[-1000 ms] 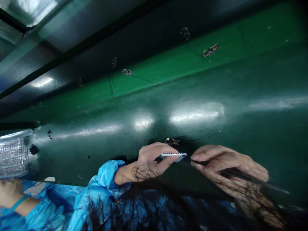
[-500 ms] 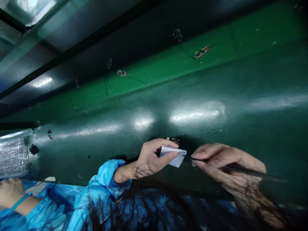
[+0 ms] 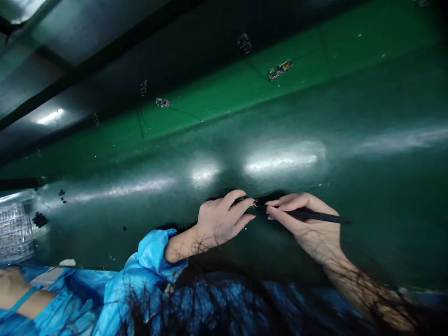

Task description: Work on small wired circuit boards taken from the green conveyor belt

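My left hand (image 3: 224, 219) is bent over a small circuit board (image 3: 255, 203) on the green work surface. Its fingertips press on the board and cover much of it, while the thumb lies a little apart, nearer to me. Between the fingers and thumb of my right hand (image 3: 308, 224) is a slim black tool that looks like tweezers (image 3: 322, 216). Its tip points left and meets the exposed end of the board, though the exact contact is too small to make out. The perforated white paper is out of sight.
On the bright green strip beyond lie more small circuit boards (image 3: 280, 70) with thin wires. Clear plastic trays (image 3: 16, 231) stand at the left, with small black parts (image 3: 40, 219) beside them. At lower left is another person's hand (image 3: 12, 289) with a blue wristband.
The perforated white paper has left my left hand's grip, and that hand now lies over the circuit board. My right hand has moved left, bringing the black tool's tip to the board.
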`<state>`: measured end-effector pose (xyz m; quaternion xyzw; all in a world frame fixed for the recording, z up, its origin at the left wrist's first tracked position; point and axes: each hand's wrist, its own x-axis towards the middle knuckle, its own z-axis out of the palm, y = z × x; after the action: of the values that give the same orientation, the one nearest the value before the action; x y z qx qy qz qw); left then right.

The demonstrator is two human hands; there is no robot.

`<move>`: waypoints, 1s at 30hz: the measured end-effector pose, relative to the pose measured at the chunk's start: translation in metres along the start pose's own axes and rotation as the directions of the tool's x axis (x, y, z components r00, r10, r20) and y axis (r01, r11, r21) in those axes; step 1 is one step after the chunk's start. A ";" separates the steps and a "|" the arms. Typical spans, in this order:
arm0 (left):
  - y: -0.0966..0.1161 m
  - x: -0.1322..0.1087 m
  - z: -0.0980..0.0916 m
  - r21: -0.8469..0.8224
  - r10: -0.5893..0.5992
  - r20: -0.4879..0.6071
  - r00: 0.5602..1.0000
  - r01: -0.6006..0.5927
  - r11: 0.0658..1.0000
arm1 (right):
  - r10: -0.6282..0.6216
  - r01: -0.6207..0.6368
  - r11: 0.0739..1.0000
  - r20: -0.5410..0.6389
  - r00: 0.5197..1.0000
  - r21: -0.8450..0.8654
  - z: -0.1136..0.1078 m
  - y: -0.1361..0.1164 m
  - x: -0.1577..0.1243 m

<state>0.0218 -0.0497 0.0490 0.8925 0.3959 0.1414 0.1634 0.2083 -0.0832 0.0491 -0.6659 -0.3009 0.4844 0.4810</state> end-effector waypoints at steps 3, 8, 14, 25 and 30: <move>0.001 0.001 0.007 0.083 -0.004 -0.025 1.000 0.006 0.996 | -0.045 0.044 0.997 -0.003 0.999 -0.070 0.002 0.000 -0.001; -0.005 0.000 0.008 0.052 0.037 -0.095 0.995 -0.032 0.998 | -0.088 0.091 0.989 0.030 0.996 -0.119 0.005 0.001 0.002; -0.013 -0.001 0.004 0.020 0.117 -0.083 0.990 -0.116 0.993 | -0.109 0.118 0.978 0.061 0.992 -0.171 0.006 0.001 0.003; -0.010 0.001 0.008 0.126 0.120 -0.164 0.979 -0.100 0.987 | -0.109 0.120 0.973 0.066 0.992 -0.198 0.008 0.000 0.004; -0.011 0.002 0.005 0.128 0.126 -0.145 0.981 -0.108 0.986 | -0.128 0.140 0.965 0.068 0.989 -0.223 0.009 -0.001 0.004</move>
<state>0.0179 -0.0426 0.0403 0.9090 0.3618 0.1948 0.0703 0.2015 -0.0759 0.0476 -0.6815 -0.4113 0.4309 0.4251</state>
